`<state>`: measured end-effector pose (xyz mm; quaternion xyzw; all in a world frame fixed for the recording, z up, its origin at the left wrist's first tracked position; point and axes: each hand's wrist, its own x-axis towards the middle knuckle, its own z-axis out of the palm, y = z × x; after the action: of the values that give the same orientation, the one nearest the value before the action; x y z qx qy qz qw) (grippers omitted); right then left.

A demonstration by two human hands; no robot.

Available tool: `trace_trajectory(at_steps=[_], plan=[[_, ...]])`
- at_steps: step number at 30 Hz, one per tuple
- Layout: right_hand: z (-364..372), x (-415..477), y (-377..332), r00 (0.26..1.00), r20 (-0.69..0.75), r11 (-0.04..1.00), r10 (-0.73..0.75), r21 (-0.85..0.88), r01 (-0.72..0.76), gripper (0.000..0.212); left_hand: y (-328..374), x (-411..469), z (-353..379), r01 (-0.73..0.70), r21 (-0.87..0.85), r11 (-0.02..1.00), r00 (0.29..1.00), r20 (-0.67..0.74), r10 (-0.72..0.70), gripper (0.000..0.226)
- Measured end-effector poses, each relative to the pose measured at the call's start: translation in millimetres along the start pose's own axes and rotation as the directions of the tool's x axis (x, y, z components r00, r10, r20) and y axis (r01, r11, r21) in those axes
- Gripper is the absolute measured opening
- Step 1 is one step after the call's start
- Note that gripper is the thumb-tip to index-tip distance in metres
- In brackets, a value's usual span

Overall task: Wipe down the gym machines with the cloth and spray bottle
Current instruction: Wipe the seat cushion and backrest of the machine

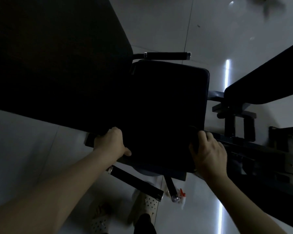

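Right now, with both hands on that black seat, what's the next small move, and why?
Probably sweep the right hand across the seat pad: it seems to hold a dark cloth at one edge, while the left hand grips the opposite edge.

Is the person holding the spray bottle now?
No, the spray bottle lies on the floor, with the left hand and right hand at the seat pad.

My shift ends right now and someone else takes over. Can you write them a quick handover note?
Left hand grips the near-left edge of the black seat pad.
Right hand holds a dark wad, apparently the cloth, at the pad's right edge.
Spray bottle is on the floor below the seat, by the feet, in nobody's hand.
Done: too dark to tell what is wiped.
Left: finish this pad, then the bench beside it.
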<state>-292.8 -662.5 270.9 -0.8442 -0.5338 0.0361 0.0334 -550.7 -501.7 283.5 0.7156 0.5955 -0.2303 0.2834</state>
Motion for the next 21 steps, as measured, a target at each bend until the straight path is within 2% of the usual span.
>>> trace_trajectory(at_steps=[4, 9, 14, 16, 18, 21], plan=[[11, -2, -25, 0.999, -0.017, 0.999, 0.034, 0.008, -0.034, 0.023, -3, 1, 6, 0.003, -0.032, 0.999, 0.999, -0.041, -0.005, 0.075], [34, 46, -122, 0.989, -0.009, 0.989, -0.146, 0.024, 0.146, 0.021, -4, 6, 10, 0.025, -0.114, 0.993, 0.999, -0.03, -0.029, 0.075], [59, 89, -192, 0.936, 0.01, 0.935, -0.353, 0.021, 0.353, 0.027, 3, 8, 8, 0.064, -0.041, 0.997, 0.998, -0.022, -0.065, 0.071], [63, 98, -195, 0.883, 0.012, 0.883, -0.47, 0.024, 0.469, 0.031, 4, 6, 5, 0.056, -0.029, 0.998, 0.998, -0.019, -0.057, 0.073], [59, 104, -181, 0.853, 0.027, 0.853, -0.522, 0.032, 0.521, 0.038, 4, 4, 5, 0.06, -0.042, 0.997, 0.998, -0.014, -0.061, 0.075], [44, 101, -128, 0.917, 0.01, 0.914, -0.398, 0.088, 0.396, 0.04, 1, -2, 10, 0.035, -0.081, 0.996, 0.998, -0.051, -0.039, 0.071]])
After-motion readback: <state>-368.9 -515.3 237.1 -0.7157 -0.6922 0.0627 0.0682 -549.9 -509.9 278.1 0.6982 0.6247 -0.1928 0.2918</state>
